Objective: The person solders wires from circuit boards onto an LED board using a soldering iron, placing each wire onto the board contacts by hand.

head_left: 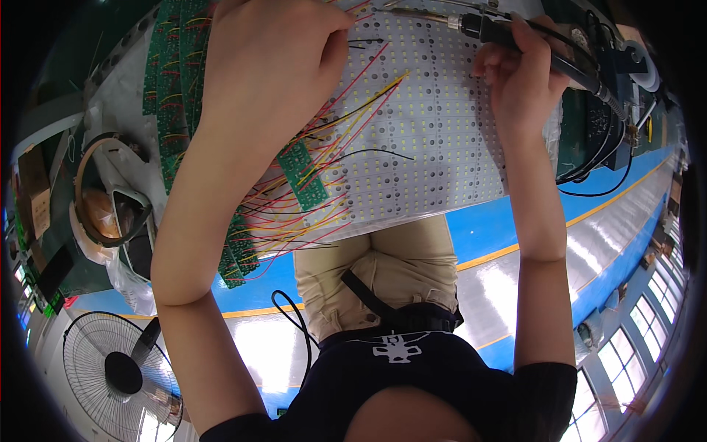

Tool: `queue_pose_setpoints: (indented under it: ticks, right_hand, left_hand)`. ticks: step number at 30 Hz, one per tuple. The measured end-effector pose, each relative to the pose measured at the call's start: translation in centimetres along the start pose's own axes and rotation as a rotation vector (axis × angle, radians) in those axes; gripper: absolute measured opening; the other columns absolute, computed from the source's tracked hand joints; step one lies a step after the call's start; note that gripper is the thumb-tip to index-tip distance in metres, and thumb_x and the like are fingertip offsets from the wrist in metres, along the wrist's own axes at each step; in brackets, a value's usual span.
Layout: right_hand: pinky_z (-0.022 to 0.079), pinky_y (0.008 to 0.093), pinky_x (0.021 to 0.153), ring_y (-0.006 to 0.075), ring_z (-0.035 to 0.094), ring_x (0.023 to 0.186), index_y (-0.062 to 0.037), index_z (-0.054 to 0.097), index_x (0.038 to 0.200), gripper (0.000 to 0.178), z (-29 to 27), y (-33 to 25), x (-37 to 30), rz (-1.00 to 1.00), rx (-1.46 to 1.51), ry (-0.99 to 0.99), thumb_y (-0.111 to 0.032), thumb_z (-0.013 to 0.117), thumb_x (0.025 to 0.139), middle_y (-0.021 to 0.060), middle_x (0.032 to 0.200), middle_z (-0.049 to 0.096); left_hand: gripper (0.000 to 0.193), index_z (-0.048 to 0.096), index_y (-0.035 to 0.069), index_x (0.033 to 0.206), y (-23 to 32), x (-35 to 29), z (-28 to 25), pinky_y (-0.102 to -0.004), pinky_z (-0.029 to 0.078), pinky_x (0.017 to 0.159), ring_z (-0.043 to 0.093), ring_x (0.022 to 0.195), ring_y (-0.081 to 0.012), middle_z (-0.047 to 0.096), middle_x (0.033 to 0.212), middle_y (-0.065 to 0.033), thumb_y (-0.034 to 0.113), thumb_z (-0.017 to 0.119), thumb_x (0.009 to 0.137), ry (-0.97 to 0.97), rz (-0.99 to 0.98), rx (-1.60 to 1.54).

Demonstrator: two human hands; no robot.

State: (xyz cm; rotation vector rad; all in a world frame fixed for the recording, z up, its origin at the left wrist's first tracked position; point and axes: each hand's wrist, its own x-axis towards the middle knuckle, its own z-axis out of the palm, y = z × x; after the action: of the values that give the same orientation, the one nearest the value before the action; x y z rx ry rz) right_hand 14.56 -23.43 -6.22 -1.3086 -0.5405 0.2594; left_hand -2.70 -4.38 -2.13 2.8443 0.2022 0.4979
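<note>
My right hand [524, 85] grips a soldering iron [486, 31] by its black handle, its metal tip pointing left near the top of the view. At the upper left, my left hand [276, 55] is closed with its fingers curled. Its fingertips lie at the upper edge, so what they hold is hidden; thin red wires show beside them. Below that wrist lies a small green circuit board [302, 177] with red, yellow and black wires [368, 103] fanning out over a pale panel [442, 162] dotted with small yellowish parts and dark holes.
More green circuit boards [171, 88] with wires line the left side, some under my left forearm. A black soldering station [622, 88] with cables stands at the right. Tape rings [88, 184] and plastic lie at the far left. A fan [121, 372] stands lower left.
</note>
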Motion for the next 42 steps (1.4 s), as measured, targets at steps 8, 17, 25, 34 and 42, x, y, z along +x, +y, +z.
queue_pose_setpoints:
  ticks: [8,17,25,34,42]
  right_hand:
    - [0.048,0.0338,0.042,0.0211,0.053,0.042,-0.0006,0.053,0.095,0.008,0.47,-0.11,-0.04,-0.009,-0.026,0.032,-0.008,0.057,0.094,0.0111,0.059,0.052]
    - [0.049,0.0350,0.042,0.0219,0.053,0.042,0.0006,0.054,0.095,0.009,0.25,-0.18,-0.02,0.012,-0.047,-0.002,-0.008,0.057,0.095,0.0109,0.061,0.052]
    - [0.049,0.0345,0.042,0.0207,0.054,0.043,0.0013,0.053,0.096,0.009,0.15,0.15,0.08,-0.035,-0.011,-0.026,-0.007,0.057,0.095,0.0096,0.066,0.053]
    - [0.048,0.0328,0.041,0.0166,0.053,0.044,-0.0005,0.054,0.091,0.009,0.52,-0.23,-0.18,-0.031,-0.065,0.010,-0.007,0.060,0.094,0.0082,0.068,0.055]
    - [0.048,0.0318,0.040,0.0135,0.047,0.040,-0.0013,0.054,0.077,0.018,0.57,-0.14,0.11,-0.091,-0.058,-0.050,-0.002,0.064,0.092,0.0033,0.063,0.048]
  left_hand:
    - [0.014,0.077,0.009,0.099,0.10,-0.06,0.11,-0.0369,0.048,0.081,0.067,0.070,-0.0225,0.068,0.077,-0.0040,0.012,0.070,0.086,0.012,-0.010,0.005]
    - [0.015,0.078,0.010,0.098,0.11,-0.07,-0.07,-0.0379,0.047,0.083,0.067,0.073,-0.0230,0.069,0.078,-0.0033,0.014,0.070,0.086,0.000,-0.002,0.049]
    - [0.015,0.078,0.011,0.099,0.22,-0.19,-0.02,-0.0370,0.045,0.084,0.067,0.075,-0.0221,0.070,0.080,-0.0022,0.014,0.070,0.086,-0.010,-0.024,0.070]
    - [0.015,0.078,0.012,0.099,0.09,-0.21,0.00,-0.0370,0.044,0.082,0.067,0.075,-0.0218,0.070,0.081,-0.0016,0.015,0.070,0.087,0.001,-0.013,0.070]
    - [0.014,0.078,0.012,0.099,0.13,-0.24,0.06,-0.0366,0.044,0.081,0.066,0.073,-0.0209,0.069,0.079,-0.0010,0.015,0.070,0.087,0.006,-0.009,0.055]
